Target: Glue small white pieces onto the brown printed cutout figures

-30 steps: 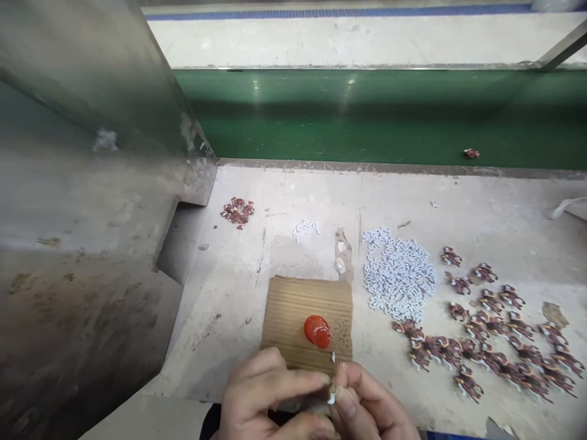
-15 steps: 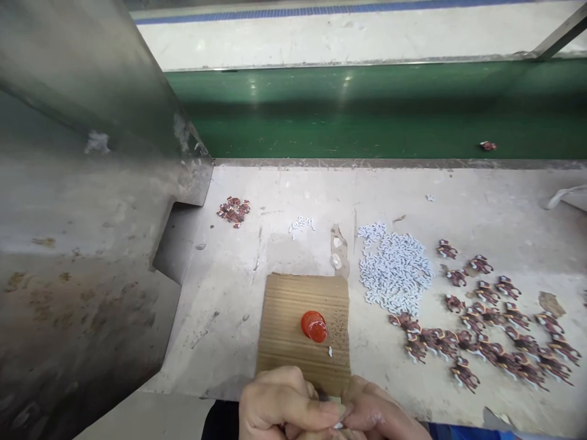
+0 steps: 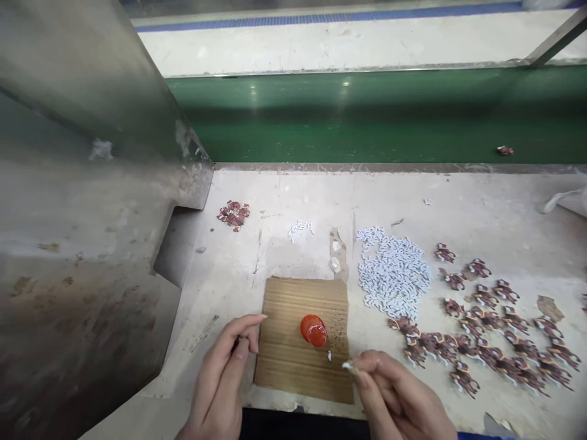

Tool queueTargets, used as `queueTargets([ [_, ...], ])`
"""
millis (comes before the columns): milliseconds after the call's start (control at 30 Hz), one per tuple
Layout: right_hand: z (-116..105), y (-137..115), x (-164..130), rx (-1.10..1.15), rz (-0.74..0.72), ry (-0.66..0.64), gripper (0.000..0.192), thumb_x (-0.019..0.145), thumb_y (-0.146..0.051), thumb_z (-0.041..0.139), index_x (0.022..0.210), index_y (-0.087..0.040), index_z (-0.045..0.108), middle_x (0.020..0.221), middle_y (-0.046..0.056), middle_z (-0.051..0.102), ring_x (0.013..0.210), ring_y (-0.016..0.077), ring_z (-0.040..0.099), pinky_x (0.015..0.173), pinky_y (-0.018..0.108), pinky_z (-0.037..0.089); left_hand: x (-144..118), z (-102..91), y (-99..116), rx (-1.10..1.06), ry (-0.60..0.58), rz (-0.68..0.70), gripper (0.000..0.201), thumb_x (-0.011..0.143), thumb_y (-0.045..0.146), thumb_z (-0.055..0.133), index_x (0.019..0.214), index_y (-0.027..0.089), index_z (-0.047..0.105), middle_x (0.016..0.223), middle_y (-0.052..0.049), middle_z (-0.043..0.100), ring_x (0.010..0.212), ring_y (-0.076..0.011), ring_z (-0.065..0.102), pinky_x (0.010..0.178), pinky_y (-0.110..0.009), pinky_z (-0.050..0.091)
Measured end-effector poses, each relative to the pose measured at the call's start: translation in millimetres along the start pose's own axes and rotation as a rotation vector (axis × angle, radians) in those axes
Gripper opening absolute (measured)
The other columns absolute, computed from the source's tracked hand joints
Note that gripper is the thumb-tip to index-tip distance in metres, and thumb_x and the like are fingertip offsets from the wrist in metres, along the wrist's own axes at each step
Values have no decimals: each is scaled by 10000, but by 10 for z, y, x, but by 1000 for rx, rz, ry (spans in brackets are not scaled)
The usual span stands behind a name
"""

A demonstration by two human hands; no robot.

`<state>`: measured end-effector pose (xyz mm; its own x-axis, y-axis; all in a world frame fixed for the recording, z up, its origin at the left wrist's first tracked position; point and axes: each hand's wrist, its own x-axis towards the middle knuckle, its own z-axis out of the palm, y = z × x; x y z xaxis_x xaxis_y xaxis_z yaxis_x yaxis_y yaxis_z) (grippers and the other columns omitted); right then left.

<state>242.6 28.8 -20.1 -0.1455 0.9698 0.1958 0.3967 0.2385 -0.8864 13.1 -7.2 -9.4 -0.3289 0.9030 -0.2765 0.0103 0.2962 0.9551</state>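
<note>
Worktop of pale, scuffed board, running beside a green belt: one cardboard square is lying at the near edge, carrying one red cap and one white bit; roughly twenty-five brown figures are lying toward the right edge, seemingly yet to be worked, and one heap of white pieces, too many to count, is sitting mid-top. Right hand is pinching one white piece at the cardboard's near right corner; left hand is hovering loosely curled, holding nothing visible. One small brown pile is resting toward the far left, one small white cluster is lying beside it, and one figure is sitting on the belt.

Head view, steeply down, close
</note>
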Motion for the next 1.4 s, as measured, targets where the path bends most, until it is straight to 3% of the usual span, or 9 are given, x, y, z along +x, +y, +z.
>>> queueTargets([
  [67, -92, 123, 123, -92, -123, -56, 147, 936, -126, 679, 1010, -246, 718, 722, 13, 767, 527, 161, 686, 525, 240, 541, 83, -164, -1, 213, -60, 66, 284, 1089, 341, 494, 1197, 308, 755, 1046, -28, 691, 1026, -158, 653, 980, -206, 525],
  [167, -152, 241, 236, -211, -283, -140, 204, 932, -77, 675, 1034, -239, 744, 749, 17, 787, 542, 160, 693, 536, 244, 529, 132, -270, -23, 369, -72, 99, 226, 1046, 309, 577, 1174, 289, 762, 1172, -39, 737, 1079, -181, 710, 957, -236, 590],
  [367, -172, 301, 301, -347, -424, -259, 171, 988, -111, 651, 1081, -216, 748, 683, 9, 723, 518, 153, 620, 508, 268, 466, 164, -257, 6, 296, 88, 112, 141, 806, 223, 857, 935, 274, 829, 920, 9, 847, 838, -168, 819, 811, -172, 661],
  [500, -179, 322, 329, -397, -478, -283, 184, 998, -86, 634, 1109, -200, 727, 674, 5, 706, 521, 147, 598, 513, 275, 443, 218, -296, 76, 278, 48, 153, 110, 775, 167, 840, 796, 273, 861, 909, -5, 857, 892, -212, 832, 829, -199, 672],
  [667, -157, 327, 331, -437, -515, -282, 177, 1010, -76, 625, 1119, -184, 714, 674, -4, 693, 519, 137, 571, 515, 281, 413, 215, -324, 74, 214, 35, 131, 255, 816, 156, 805, 1017, 304, 856, 913, 18, 859, 823, -188, 838, 773, -166, 662],
  [867, -204, 344, 272, -465, -517, -246, 132, 1053, -103, 590, 1107, -157, 698, 669, -2, 673, 528, 135, 580, 539, 277, 426, 194, -384, -19, 490, 2, 429, 251, 836, 106, 802, 974, 309, 855, 997, 35, 855, 893, -166, 832, 886, -184, 656],
  [1000, -273, 430, 233, -500, -492, -205, 105, 1065, -104, 583, 1087, -106, 685, 735, 58, 715, 586, 151, 638, 583, 285, 455, 210, -392, -27, 492, -35, 496, 239, 850, 98, 767, 902, 312, 862, 1008, 37, 853, 888, -162, 831, 876, -174, 657],
  [1133, -282, 487, 217, -520, -530, -268, 123, 1071, -96, 567, 1128, -100, 677, 822, 102, 755, 641, 181, 693, 588, 303, 470, 209, -357, 46, 485, 23, 482, 294, 823, 91, 817, 1042, 287, 836, 965, 44, 857, 849, -137, 831, 876, -124, 633],
  [1400, -250, 479, 231, -554, -550, -334, 208, 1095, -123, 477, 1151, -65, 668, 749, 96, 722, 585, 222, 701, 503, 330, 491, 169, -266, 212, 141, 12, 239, 327, 732, 37, 829, 841, 343, 866, 847, 52, 853, 797, -181, 837, 758, -141, 659],
])
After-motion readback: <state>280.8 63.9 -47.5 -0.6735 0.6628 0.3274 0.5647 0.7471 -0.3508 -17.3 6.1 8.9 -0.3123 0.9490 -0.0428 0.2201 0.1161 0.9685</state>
